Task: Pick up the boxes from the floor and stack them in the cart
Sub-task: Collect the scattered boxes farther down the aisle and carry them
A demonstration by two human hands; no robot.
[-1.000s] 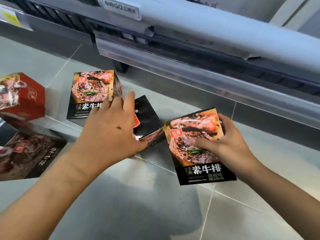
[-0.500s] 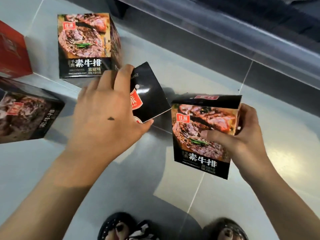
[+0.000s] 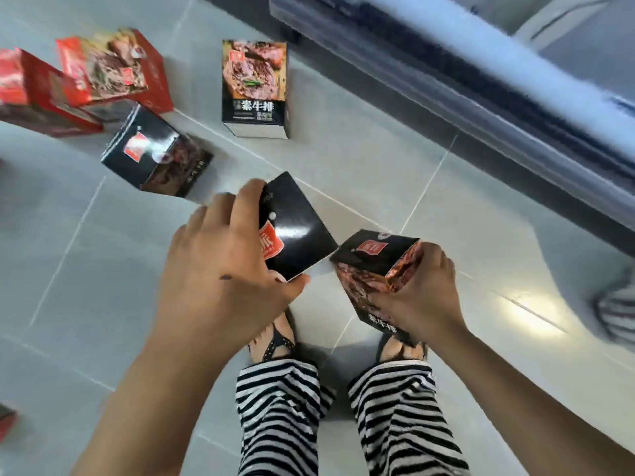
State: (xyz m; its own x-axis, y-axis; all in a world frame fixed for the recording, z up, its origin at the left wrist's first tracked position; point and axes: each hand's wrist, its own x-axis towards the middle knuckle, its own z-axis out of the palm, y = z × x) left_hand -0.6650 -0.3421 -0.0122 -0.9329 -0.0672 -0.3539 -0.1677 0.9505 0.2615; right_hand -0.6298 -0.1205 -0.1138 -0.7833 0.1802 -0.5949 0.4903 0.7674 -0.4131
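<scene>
The left grip (image 3: 223,269) was clamped on a glossy black box (image 3: 299,235), fingers curled over its far edge and thumb pressed at its near corner. The face showing was plain shiny black card with a red label half hidden under the fingers. The right grip (image 3: 424,297) was clamped on a steak-print box (image 3: 374,262), thumb on the printed front and fingers wrapped round the right side. Its top was black with a small red badge, its sides showed browned meat, and white characters ran along its lower end. Both boxes were tilted and held just beside each other, corners near but apart, above the person's feet.

Beyond them, on the grey glossy tiled floor (image 3: 343,166), four more rectangular card boxes were plain to see. Two were black: an upright box (image 3: 254,87) with a steak picture and white characters, and a tipped box (image 3: 154,156) on its side to the left. Two were red: a nearer red box (image 3: 113,70) and a left red box (image 3: 34,91) at the floor's left edge, both blurred. A red scrap (image 3: 6,420) at the lower left edge was too cut off to tell.

Below the grips were striped trousers (image 3: 281,407) and black sandals (image 3: 275,341). A long grey structure (image 3: 481,97) crossed the upper right corner.
</scene>
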